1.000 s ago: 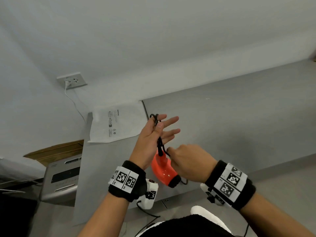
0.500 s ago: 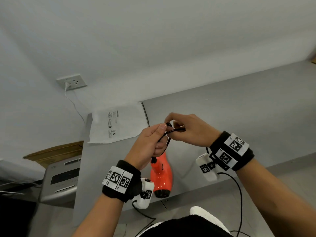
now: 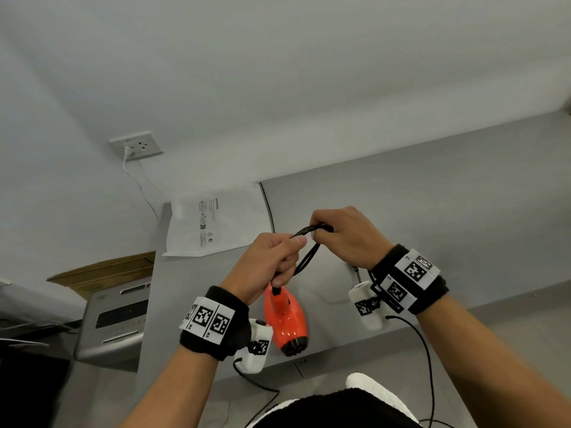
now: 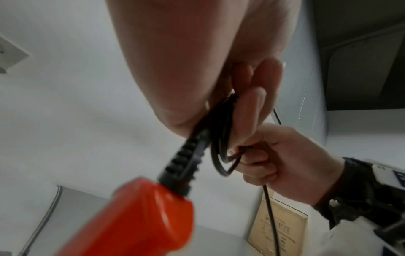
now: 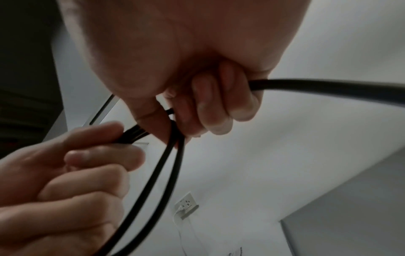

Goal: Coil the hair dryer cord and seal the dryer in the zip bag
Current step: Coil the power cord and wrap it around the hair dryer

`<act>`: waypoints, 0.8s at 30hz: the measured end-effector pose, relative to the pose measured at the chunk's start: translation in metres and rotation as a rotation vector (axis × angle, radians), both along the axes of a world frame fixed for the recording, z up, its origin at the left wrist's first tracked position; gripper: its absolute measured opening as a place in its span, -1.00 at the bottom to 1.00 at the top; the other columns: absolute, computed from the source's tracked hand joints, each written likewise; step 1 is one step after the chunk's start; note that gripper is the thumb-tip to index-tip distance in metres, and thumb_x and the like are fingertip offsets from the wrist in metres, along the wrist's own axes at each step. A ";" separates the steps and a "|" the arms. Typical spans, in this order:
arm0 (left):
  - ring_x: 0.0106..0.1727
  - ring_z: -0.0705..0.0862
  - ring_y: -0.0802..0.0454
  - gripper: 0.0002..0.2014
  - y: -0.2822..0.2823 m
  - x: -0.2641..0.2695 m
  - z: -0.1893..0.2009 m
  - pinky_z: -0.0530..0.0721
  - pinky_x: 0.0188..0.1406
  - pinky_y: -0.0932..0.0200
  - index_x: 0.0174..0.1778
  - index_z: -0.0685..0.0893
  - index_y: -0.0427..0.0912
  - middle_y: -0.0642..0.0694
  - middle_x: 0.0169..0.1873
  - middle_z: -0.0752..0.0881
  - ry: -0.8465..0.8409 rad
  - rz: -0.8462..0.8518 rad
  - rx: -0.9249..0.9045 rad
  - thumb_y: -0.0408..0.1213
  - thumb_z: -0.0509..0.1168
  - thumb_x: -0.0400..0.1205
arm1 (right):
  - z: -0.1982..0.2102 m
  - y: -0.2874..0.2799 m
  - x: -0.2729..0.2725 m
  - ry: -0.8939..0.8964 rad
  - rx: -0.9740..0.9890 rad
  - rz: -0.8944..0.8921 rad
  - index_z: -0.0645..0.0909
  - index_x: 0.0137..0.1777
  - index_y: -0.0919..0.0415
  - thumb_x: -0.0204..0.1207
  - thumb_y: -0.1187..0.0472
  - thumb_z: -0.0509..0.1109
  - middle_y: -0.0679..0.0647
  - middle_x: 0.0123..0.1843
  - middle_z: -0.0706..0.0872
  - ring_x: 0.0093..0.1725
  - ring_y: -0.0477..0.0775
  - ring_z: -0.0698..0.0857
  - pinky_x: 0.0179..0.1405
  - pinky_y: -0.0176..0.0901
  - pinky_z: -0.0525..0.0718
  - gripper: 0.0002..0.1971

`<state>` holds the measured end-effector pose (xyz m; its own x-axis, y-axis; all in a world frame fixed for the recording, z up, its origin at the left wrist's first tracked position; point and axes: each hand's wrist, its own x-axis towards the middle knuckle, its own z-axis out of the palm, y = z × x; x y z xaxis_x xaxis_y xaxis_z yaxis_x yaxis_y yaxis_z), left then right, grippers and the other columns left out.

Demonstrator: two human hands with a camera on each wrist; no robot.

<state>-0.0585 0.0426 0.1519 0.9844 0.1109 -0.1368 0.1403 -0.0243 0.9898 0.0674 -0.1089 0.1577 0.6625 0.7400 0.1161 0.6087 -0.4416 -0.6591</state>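
Observation:
An orange hair dryer [image 3: 285, 322] hangs nozzle-down from its black cord [image 3: 309, 254] below my hands, above the grey table [image 3: 432, 227]. My left hand [image 3: 272, 261] grips several looped strands of the cord just above the dryer's black strain relief [image 4: 184, 164]. Just to its right, my right hand [image 3: 343, 233] is curled round the loops' other end and round the loose cord [image 5: 328, 88] that trails off. In the left wrist view the dryer handle [image 4: 136, 221] fills the lower left. The white zip bag [image 3: 213, 220] lies flat at the table's far left corner.
A wall socket [image 3: 136, 146] with a white plug and wire sits on the wall at upper left. A grey appliance [image 3: 117, 322] and a brown cardboard box [image 3: 102, 270] stand left of the table. Black wrist-camera cables [image 3: 426, 366] hang near my body.
My right hand rose from beside the dryer to the left hand's height, bringing cord into a loop. My left hand's fingers closed on the strands. The dryer swung to hang nozzle-down.

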 end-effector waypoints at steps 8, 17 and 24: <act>-0.68 0.11 0.16 -0.52 -0.001 0.002 -0.014 -0.02 -0.61 0.17 -0.41 0.15 -0.12 0.05 -0.66 0.18 -0.027 0.079 -0.393 -0.14 0.24 0.74 | -0.029 0.009 -0.015 0.284 0.067 -0.033 0.50 -0.39 0.08 0.50 0.21 0.21 0.05 -0.45 0.56 -0.39 0.06 0.49 -0.21 0.28 0.58 -0.77; -0.69 0.12 0.19 -0.57 -0.009 0.001 -0.016 -0.02 -0.66 0.22 -0.44 0.33 -0.08 0.08 -0.65 0.20 0.028 0.179 -0.517 -0.10 0.22 0.76 | -0.048 0.004 -0.023 0.377 0.132 -0.037 0.49 -0.35 0.13 0.59 0.27 0.21 -0.08 -0.49 0.49 -0.43 0.01 0.42 -0.34 0.11 0.44 -0.74; -0.44 0.66 -0.05 -0.66 -0.016 -0.001 -0.008 0.50 -0.51 0.22 -0.17 0.55 -0.19 -0.25 -0.37 0.76 -0.112 0.289 -0.502 -0.09 0.10 0.84 | -0.061 -0.007 -0.057 -0.003 -0.164 0.058 0.42 0.00 0.09 0.74 -0.18 -0.11 -0.05 -0.44 0.53 -0.53 0.00 0.46 -0.38 0.06 0.54 -0.59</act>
